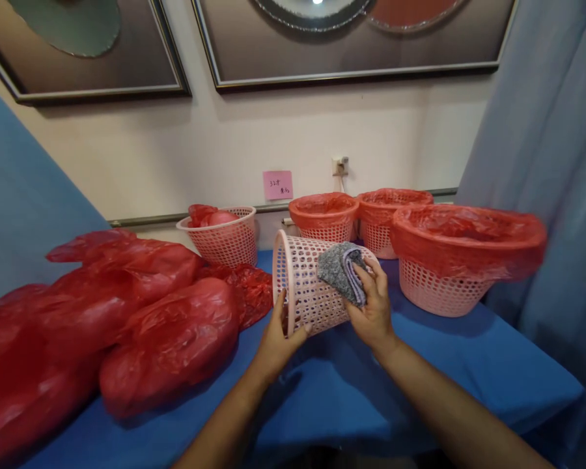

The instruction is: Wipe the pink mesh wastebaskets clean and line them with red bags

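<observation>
Holds the basket [312, 309] tipped on its side over the table [336, 397], between the fingers of both hands: grips the rim with the left hand [276, 339], with the thumb on the outer wall, and presses a folded cloth [336, 267] against the wall with the bent fingers of the right hand [371, 309]. For an even wipe, probably best to flatten the cloth, follow the curve, avoid snagging in the holes and turn the rim with the left fingers. Note, beyond and left of the left fingers, the rear basket [224, 240] with a red bag [202, 215] bunched inside; nearer, puffed bags [170, 339] of unclear contents. Beyond the right fingers, see two small lined baskets [325, 232]; to their right, a big lined basket [444, 286] with red film folded over its rim.
</observation>
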`<state>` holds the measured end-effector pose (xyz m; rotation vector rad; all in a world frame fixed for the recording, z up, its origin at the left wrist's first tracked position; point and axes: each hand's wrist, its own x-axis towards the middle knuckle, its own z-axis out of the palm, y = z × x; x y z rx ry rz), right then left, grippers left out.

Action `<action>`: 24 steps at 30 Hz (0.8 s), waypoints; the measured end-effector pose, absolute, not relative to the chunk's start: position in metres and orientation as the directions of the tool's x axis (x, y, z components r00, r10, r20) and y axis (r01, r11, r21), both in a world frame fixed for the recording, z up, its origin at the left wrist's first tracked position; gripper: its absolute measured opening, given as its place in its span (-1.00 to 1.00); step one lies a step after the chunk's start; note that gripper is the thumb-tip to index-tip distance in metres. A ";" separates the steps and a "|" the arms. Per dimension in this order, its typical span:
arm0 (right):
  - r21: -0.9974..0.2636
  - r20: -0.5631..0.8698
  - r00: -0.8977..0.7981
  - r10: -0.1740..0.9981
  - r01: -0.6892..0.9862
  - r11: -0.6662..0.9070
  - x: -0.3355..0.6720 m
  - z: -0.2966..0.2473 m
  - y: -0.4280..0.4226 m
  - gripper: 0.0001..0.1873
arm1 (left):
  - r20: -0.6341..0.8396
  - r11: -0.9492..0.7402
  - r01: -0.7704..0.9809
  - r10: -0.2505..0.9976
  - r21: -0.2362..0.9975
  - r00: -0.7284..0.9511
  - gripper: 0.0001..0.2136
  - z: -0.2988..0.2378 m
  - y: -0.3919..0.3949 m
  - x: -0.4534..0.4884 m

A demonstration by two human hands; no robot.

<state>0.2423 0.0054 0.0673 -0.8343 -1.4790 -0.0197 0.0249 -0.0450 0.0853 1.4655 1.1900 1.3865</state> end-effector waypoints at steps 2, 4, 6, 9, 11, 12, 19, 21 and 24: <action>-0.412 0.901 0.084 0.427 0.478 0.776 0.234 0.058 0.011 -0.24 | 0.270 -0.267 0.055 0.962 0.962 -0.046 -0.23 0.114 -0.032 0.034; -0.348 0.926 0.030 0.377 0.458 0.818 0.230 0.044 0.014 -0.19 | 0.255 -0.252 0.039 0.964 0.967 -0.073 -0.33 0.134 -0.021 0.040; -0.284 0.944 -0.021 0.328 0.450 0.846 0.229 0.027 0.015 -0.19 | 0.220 -0.218 0.034 0.970 0.975 -0.100 -0.41 0.136 -0.015 0.040; -0.254 0.949 -0.061 0.308 0.429 0.867 0.230 0.006 0.013 -0.21 | 0.261 -0.250 0.084 0.954 0.965 -0.149 -0.46 0.106 -0.018 0.033; -0.268 0.950 -0.041 0.311 0.410 0.872 0.231 0.001 0.012 -0.23 | 0.325 -0.302 0.176 0.937 0.937 -0.127 -0.52 0.075 -0.026 0.025; -0.280 0.949 -0.016 0.314 0.409 0.868 0.233 0.002 0.012 -0.23 | 0.370 -0.339 0.227 0.923 0.913 -0.107 -0.55 0.060 -0.030 0.021; -0.440 0.895 0.198 0.399 0.528 0.726 0.248 0.029 0.018 -0.20 | 0.501 -0.513 0.361 0.855 0.778 0.134 -0.66 0.020 -0.031 0.014; -0.448 0.886 0.173 0.431 0.560 0.697 0.245 0.031 0.014 -0.17 | 0.463 -0.487 0.357 0.872 0.797 0.155 -0.65 0.022 -0.025 0.018; -0.369 0.899 0.040 0.436 0.605 0.706 0.228 0.029 0.000 -0.14 | 0.421 -0.456 0.306 0.890 0.836 0.174 -0.62 0.021 -0.017 0.024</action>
